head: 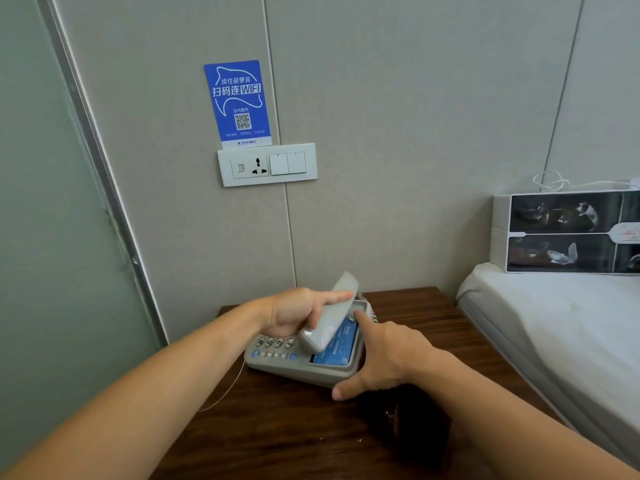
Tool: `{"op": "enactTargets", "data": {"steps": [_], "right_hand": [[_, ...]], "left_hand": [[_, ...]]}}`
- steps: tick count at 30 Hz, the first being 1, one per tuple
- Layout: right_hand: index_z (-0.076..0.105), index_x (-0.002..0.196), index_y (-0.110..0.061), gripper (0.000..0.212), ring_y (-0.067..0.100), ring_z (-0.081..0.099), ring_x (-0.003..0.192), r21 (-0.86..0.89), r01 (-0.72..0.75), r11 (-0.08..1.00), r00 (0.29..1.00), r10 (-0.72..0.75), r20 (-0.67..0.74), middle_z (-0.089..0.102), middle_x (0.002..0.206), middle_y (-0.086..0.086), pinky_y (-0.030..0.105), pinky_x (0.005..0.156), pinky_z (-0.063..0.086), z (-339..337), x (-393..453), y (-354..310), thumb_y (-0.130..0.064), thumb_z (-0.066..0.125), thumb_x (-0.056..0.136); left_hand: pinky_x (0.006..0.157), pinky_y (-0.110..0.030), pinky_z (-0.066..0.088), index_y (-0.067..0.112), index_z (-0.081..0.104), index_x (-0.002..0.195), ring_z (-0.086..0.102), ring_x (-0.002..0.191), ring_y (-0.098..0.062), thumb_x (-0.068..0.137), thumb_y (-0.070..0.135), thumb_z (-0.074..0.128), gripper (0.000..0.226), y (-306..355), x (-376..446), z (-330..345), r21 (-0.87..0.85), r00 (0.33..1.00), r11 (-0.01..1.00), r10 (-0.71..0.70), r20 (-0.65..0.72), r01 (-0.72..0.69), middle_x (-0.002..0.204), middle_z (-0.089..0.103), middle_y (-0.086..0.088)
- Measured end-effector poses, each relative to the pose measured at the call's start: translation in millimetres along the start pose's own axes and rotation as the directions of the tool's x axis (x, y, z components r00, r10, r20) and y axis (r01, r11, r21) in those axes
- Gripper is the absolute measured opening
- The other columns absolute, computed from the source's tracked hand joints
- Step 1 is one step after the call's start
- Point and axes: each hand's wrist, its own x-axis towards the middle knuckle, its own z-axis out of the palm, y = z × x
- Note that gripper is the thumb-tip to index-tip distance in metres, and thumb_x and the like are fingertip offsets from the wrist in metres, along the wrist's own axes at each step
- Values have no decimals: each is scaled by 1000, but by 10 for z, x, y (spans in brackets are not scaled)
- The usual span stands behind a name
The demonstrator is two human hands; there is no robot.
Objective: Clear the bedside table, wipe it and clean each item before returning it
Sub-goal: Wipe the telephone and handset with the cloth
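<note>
Telephone base (301,362) sits on our wooden bedside table (277,434). Our left hand (294,313) grips the handset (329,317), tilted above its cradle; our open right hand (377,358) steadies the base's right edge.

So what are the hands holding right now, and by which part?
The left hand grips the phone handset around its middle, lifted above the phone base. The right hand rests against the base's right side.

Head view: looks forward and down, close over the counter (311,438)
Faces: wall (381,133), bed (554,323) at right
</note>
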Motion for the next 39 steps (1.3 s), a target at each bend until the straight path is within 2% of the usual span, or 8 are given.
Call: {"op": "enactTargets", "data": {"steps": [8, 13, 16, 19, 25, 30, 35, 39], "right_hand": [[18, 151, -32, 128, 11, 59, 105, 125, 47, 991, 998, -40, -57, 57, 124, -10, 33, 93, 55, 110, 128, 67, -82, 80, 51], [26, 144, -33, 123, 11, 61, 104, 150, 70, 986, 995, -59, -75, 59, 118, -11, 37, 92, 57, 107, 161, 112, -80, 81, 45], [28, 144, -32, 125, 12, 62, 105, 166, 77, 983, 993, -61, -97, 60, 119, -9, 37, 92, 58, 119, 156, 122, -79, 81, 41], [31, 140, -32, 120, 11, 61, 102, 176, 85, 981, 992, -66, -112, 59, 115, -10, 36, 91, 58, 110, 130, 118, -77, 82, 42], [28, 128, -35, 103, 12, 59, 93, 23, 105, 994, 974, -98, -204, 52, 107, -11, 36, 85, 57, 62, -27, 64, -74, 83, 50], [16, 144, -34, 121, 12, 59, 98, -41, 123, 992, 961, -130, -244, 51, 117, -10, 33, 85, 56, -34, -130, 162, -75, 81, 51], [2, 151, -39, 130, 10, 56, 111, -42, 159, 986, 968, -165, -188, 48, 132, -11, 29, 92, 53, -77, -150, 240, -79, 78, 54], [-1, 155, -37, 133, 6, 47, 107, -29, 203, 979, 968, -205, -141, 46, 137, -12, 24, 95, 46, -116, -88, 261, -78, 80, 57]], "left_hand": [[106, -45, 49, 51, 21, 159, 34, 143, -30, 76, -20, 62, 116, 273, -2, -211, 592, 967, 804, -190, 168, 56, 158, 23, -3], [88, -36, 41, 53, 21, 157, 44, 112, -17, 90, 17, 77, 94, 400, 142, -299, 993, 993, 14, 15, 121, -121, 122, 41, 2], [75, -33, 34, 39, 36, 153, 42, 102, -18, 92, 37, 73, 71, 475, 269, -383, 789, 899, -568, 183, 397, -233, 115, 41, -2], [70, -35, 43, 26, 46, 140, 46, 107, -24, 79, 47, 77, 71, 470, 436, -492, 525, 747, -786, 126, 653, -326, 135, 44, -9], [76, -41, 51, 21, 55, 115, 58, 106, -25, 81, 57, 62, 50, 485, 537, -704, 671, 786, -689, 241, 569, -275, 115, 65, -4], [61, -33, 36, 22, 42, 96, 50, 67, -25, 89, 66, 56, 47, 539, 230, -1029, 943, 867, -312, 496, 54, 120, 84, 64, -1], [63, -34, 44, 21, 40, 98, 68, 78, -33, 90, 73, 46, 52, 416, -130, -1196, 856, 663, -138, 697, -273, 497, 90, 74, -5], [63, -35, 38, 26, 38, 106, 59, 74, -25, 92, 75, 44, 52, 208, -98, -859, 976, 840, -71, 524, -139, 206, 88, 63, 1]]}}
